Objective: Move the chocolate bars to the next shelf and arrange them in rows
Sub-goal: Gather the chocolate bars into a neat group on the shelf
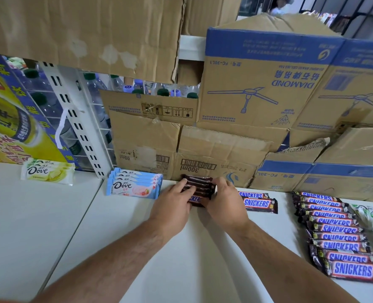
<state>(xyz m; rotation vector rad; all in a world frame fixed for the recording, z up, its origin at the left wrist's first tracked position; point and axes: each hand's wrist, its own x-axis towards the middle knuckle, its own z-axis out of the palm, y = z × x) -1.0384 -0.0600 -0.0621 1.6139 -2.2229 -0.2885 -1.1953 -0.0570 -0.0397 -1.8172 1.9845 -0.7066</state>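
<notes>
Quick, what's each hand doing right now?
Left hand: grips the left end of a bunch of Snickers bars.
Right hand: grips the right end of the same bunch.

On the shelf (181, 248), Dove bars (134, 186) lie left of the Snickers stack (199, 186); the Snickers row (338, 237) lies far right, cardboard boxes (203, 154) behind.

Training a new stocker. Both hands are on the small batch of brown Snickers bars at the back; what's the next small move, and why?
Probably square up the batch of brown Snickers chocolate bars and let go: the left hand and right hand grip its ends, and it already lies on the white shelf beside the pale blue Dove bars.
</notes>
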